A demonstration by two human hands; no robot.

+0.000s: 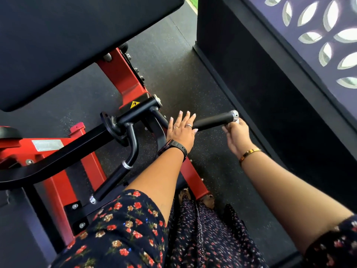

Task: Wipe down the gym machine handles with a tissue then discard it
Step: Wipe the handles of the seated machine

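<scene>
A red-framed gym machine has two black handles. The right handle (pixel 213 120) points right and ends in a silver cap. My left hand (pixel 181 128) lies flat on the inner end of this handle with its fingers straight. My right hand (pixel 236 135) is at the handle's outer tip and pinches a small white tissue (pixel 238 121) against the silver cap. Most of the tissue is hidden inside my fingers. The left handle (pixel 114 178) slants down toward me, untouched.
A large black pad (pixel 67 45) overhangs the upper left. The red frame (pixel 125 78) runs diagonally under the handles. A dark wall panel (pixel 251 64) with a patterned screen stands close on the right. Speckled rubber floor (pixel 183 78) lies between.
</scene>
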